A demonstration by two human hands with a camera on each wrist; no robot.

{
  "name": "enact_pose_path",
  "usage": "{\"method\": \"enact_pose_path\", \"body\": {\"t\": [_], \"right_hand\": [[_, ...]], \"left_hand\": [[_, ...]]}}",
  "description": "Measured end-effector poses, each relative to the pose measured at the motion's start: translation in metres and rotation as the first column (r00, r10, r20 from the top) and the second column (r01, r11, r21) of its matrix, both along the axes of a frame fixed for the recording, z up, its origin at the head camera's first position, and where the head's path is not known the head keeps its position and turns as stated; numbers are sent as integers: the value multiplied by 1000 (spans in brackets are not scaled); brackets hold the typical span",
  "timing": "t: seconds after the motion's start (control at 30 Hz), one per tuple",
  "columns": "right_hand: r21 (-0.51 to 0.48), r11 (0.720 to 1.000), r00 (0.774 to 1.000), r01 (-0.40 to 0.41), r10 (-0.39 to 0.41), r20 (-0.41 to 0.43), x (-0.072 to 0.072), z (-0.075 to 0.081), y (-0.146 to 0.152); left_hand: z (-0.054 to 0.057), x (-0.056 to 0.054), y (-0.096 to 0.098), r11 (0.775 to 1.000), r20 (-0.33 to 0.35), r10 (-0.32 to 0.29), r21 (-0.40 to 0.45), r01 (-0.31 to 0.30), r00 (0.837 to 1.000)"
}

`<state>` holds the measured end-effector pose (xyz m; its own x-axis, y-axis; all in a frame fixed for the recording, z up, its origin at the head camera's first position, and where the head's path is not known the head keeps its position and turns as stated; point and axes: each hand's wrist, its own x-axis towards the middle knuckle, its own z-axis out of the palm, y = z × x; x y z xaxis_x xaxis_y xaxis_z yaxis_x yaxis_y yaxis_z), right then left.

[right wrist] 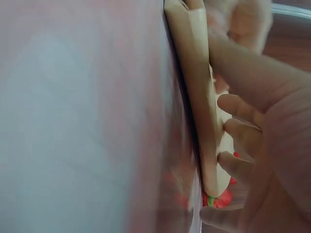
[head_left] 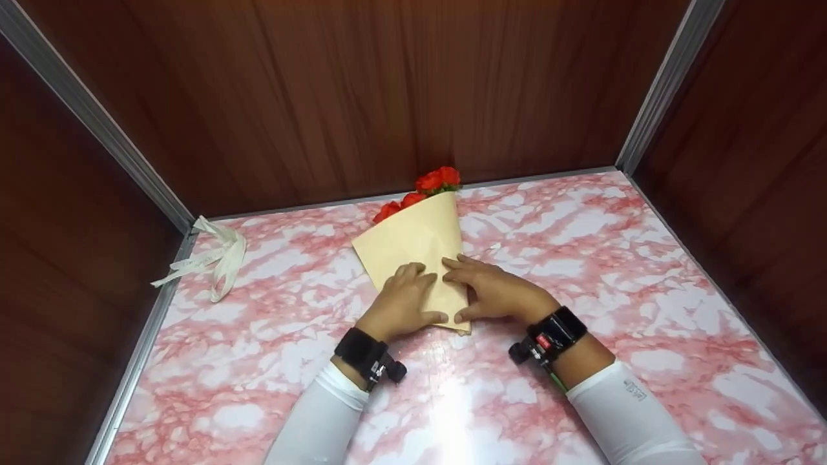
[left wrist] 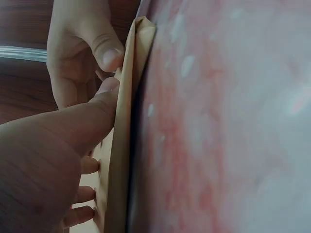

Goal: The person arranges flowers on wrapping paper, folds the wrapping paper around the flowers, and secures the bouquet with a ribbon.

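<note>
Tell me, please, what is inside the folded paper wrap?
Red flowers, with a little green foliage, show at the wide end of the paper wrap. Anything deeper inside, including any stems, is covered and cannot be seen.

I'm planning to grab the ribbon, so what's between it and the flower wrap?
In the head view, only bare marbled tabletop lies between the white ribbon and the paper wrap.

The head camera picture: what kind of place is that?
Probably a small work booth: dark wood-look panels stand on three sides, metal strips run down the corners between them, and a pink-and-white marbled tabletop fills the space inside.
</note>
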<state>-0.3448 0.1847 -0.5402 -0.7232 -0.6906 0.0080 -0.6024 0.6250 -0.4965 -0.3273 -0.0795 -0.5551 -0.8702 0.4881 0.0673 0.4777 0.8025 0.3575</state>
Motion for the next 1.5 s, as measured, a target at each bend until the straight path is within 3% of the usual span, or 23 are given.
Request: {"method": "enact_pose_path", "body": {"t": [0.37,0.53,0.7,1.0,1.17,1.5], "right_hand": [[77,997,999,2,-6,51,1,-1,0],[52,999,998,3,-7,66,-2,-2,0],[18,997,993,74,-75,91,-4,0,3],[142,982,986,122,-136,91,-8,1,3],[148,978,983,150,-163,86,-17,3,2],[176,967,982,182,-186,7,-52,8,0]], "left_hand": [[-6,4,-2,997,34,-76,-30,77,997],[-6,5,-1,995,68,-65,-69,70,996],[-3,7,0,994,101,-65,-77,73,993],[-4,8,2,995,131,-39,-90,51,991],[-6,7,3,995,128,-40,-89,51,991],[-6,7,6,994,121,-39,-95,51,992]]}}
